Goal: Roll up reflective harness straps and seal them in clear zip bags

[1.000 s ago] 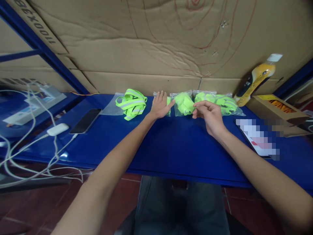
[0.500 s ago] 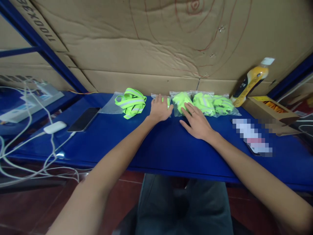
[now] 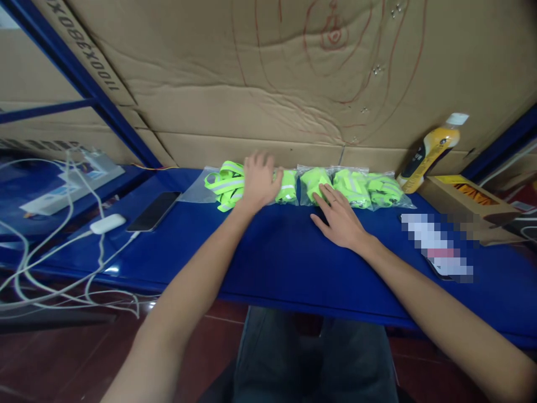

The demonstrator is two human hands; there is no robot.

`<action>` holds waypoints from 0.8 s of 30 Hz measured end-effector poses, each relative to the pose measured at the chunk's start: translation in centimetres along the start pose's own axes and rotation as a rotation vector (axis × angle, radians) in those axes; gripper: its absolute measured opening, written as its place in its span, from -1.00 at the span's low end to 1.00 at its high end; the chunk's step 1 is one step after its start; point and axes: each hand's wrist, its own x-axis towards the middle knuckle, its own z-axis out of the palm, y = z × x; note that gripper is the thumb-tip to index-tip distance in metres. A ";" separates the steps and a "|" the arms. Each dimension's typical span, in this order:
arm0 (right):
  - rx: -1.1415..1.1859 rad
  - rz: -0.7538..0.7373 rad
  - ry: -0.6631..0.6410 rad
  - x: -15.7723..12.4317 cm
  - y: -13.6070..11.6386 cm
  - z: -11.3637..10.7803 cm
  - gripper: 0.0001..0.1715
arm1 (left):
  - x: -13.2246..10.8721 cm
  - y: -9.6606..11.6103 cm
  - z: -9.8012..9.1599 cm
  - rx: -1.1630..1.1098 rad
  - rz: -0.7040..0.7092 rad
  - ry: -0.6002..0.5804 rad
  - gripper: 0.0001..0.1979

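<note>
Bundles of neon-green reflective straps lie in a row along the back of the blue table, several of them in clear plastic bags. My left hand (image 3: 260,182), fingers spread and slightly blurred, is over the gap between the loose strap bundle (image 3: 229,187) on the left and a bagged bundle (image 3: 288,186). Whether it touches either I cannot tell. My right hand (image 3: 340,219) lies open, its fingertips on the front of another bagged bundle (image 3: 315,182). Two more bagged bundles, a middle one (image 3: 353,187) and an end one (image 3: 384,189), sit to its right.
A dark phone (image 3: 154,211), white cables, a white charger (image 3: 108,224) and a power strip (image 3: 71,190) are at left. At right stand a yellow drink bottle (image 3: 432,151) and an open cardboard box (image 3: 470,210); a blurred-out phone (image 3: 436,246) lies before them. Cardboard (image 3: 201,101) backs the table (image 3: 285,263).
My left hand has moved left off the bagged bundle toward the loose strap bundle, uncovering more of the bag. My right hand stays at its bag. The view has shifted slightly.
</note>
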 end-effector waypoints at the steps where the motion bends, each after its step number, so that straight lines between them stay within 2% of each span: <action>1: 0.000 0.005 -0.006 0.0 0.0 -0.1 -0.24 | 0.2 -0.5 -1.2 0.076 -0.086 -0.008 -0.46; 4: 0.011 0.025 -0.014 -0.1 -0.3 -0.4 -0.25 | 0.8 -2.1 -3.8 0.285 -0.342 -0.178 -0.46; 6: 0.028 0.038 -0.010 -0.2 -0.5 -0.5 -0.25 | 0.8 -3.2 -4.3 0.379 -0.460 -0.308 -0.33; 9: 0.050 0.042 0.000 -0.4 -0.7 -0.4 -0.27 | 0.5 -4.5 -3.8 0.372 -0.477 -0.458 -0.13; 10: 0.055 0.039 0.006 -0.5 -0.7 -0.3 -0.27 | 0.3 -4.8 -3.7 0.350 -0.456 -0.459 -0.15; 12: 0.068 0.032 0.030 -0.6 -0.8 -0.2 -0.30 | 0.1 -5.2 -3.6 0.296 -0.427 -0.372 -0.26; 15: 0.124 0.022 0.109 -0.5 -0.9 -0.3 -0.37 | 0.5 -5.4 -4.2 0.151 -0.410 -0.106 -0.39; 18: 0.317 0.042 0.273 -0.2 -1.3 -0.8 -0.48 | 1.4 -4.3 -4.6 -0.262 -0.286 0.235 -0.45; 19: 0.432 0.072 0.335 0.0 -1.5 -1.1 -0.54 | 1.6 -3.5 -4.6 -0.487 -0.252 0.310 -0.47; 20: 0.576 0.112 0.381 0.2 -1.8 -1.3 -0.58 | 1.6 -2.5 -4.6 -0.737 -0.236 0.333 -0.49; 21: 0.738 0.156 0.403 0.5 -2.0 -1.6 -0.59 | 1.5 -1.3 -4.4 -0.993 -0.250 0.298 -0.49; 22: 0.897 0.199 0.402 0.8 -2.2 -2.0 -0.56 | 1.2 0.0 -4.1 -1.214 -0.280 0.183 -0.47; 24: 1.120 0.267 0.377 1.2 -2.6 -2.6 -0.47 | 0.1 2.6 -3.3 -1.464 -0.324 -0.118 -0.38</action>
